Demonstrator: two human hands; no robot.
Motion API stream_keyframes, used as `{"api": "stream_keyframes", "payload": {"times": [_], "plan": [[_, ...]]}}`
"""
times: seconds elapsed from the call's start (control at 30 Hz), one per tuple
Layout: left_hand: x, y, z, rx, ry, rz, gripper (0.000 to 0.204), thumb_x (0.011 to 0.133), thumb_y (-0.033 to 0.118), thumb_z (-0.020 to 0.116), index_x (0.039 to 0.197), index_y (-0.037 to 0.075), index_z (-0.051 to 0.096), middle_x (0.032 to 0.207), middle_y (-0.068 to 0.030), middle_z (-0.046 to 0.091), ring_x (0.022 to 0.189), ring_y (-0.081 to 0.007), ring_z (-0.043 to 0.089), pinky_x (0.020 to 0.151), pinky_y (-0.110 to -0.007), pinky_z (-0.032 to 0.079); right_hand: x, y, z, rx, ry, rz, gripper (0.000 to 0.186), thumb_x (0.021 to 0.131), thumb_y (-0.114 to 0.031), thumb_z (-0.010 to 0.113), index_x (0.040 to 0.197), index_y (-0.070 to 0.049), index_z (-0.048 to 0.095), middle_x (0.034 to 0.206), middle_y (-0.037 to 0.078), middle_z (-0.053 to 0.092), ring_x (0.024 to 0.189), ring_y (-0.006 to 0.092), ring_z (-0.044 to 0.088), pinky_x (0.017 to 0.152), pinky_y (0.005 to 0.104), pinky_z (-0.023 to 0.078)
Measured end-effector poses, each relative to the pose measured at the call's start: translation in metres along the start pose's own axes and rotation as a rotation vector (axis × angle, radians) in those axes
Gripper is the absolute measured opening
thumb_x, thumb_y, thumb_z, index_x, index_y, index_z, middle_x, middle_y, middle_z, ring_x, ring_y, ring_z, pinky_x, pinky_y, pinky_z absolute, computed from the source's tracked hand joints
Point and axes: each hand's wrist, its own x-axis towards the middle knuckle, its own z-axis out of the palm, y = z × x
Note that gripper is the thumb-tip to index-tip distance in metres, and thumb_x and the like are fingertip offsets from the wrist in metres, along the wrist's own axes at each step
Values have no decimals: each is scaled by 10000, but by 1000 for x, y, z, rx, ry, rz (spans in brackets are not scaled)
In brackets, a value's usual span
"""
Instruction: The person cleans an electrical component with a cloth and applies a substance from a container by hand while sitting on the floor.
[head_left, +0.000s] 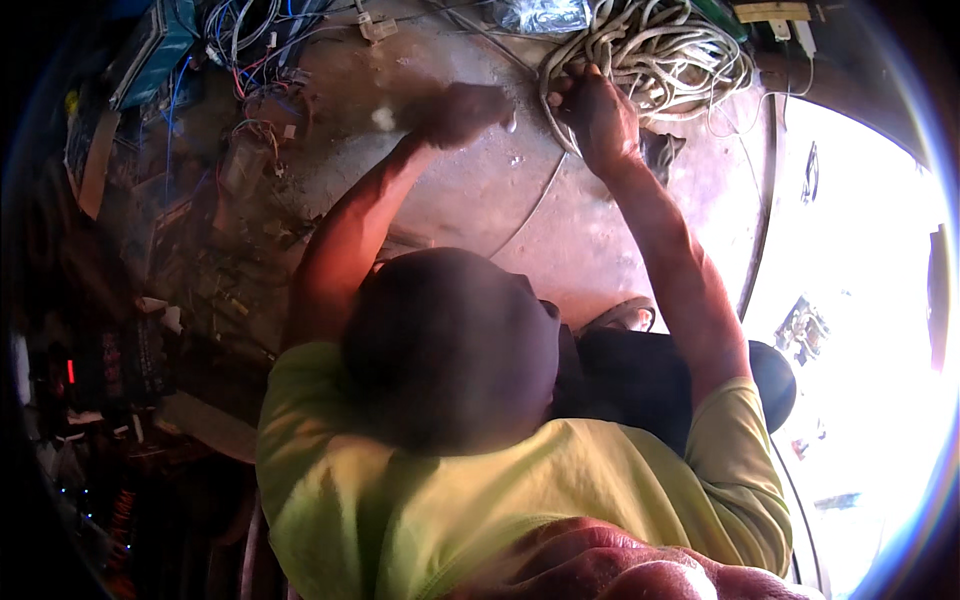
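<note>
My left hand [462, 116] is over the stained floor [420, 205] near the upper middle, just left of a loose coil of pale cable [690, 65]; it is blurred, so its fingers cannot be made out. My right hand [605, 125] is at the left side of the coil, fingers curled round pale cable. A thin strand of cable [530, 205] trails from there down across the floor. A small dark item [662, 160] lies just right of my right wrist, too unclear to name.
A teal boxy unit [150, 55], tangled coloured wires [255, 55] and cluttered parts [210, 270] line the left. A clear plastic-wrapped item [540, 14] lies at the top. My dark-clad knees and a sandalled foot [630, 315] are below my hands. Glaring light washes out the right side.
</note>
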Motion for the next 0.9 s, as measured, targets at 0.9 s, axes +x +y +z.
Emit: {"api": "stream_keyframes", "payload": {"times": [0.9], "plan": [[-25, 69, 103, 154, 128, -84, 219, 933, 248, 586, 1024, 65, 665, 1082, -92, 667, 1040, -266, 627, 902, -383, 484, 25, 6, -37, 502, 29, 180, 258, 1024, -264, 337, 1071, -46, 468, 1048, 112, 481, 935, 264, 421, 851, 401, 367]]}}
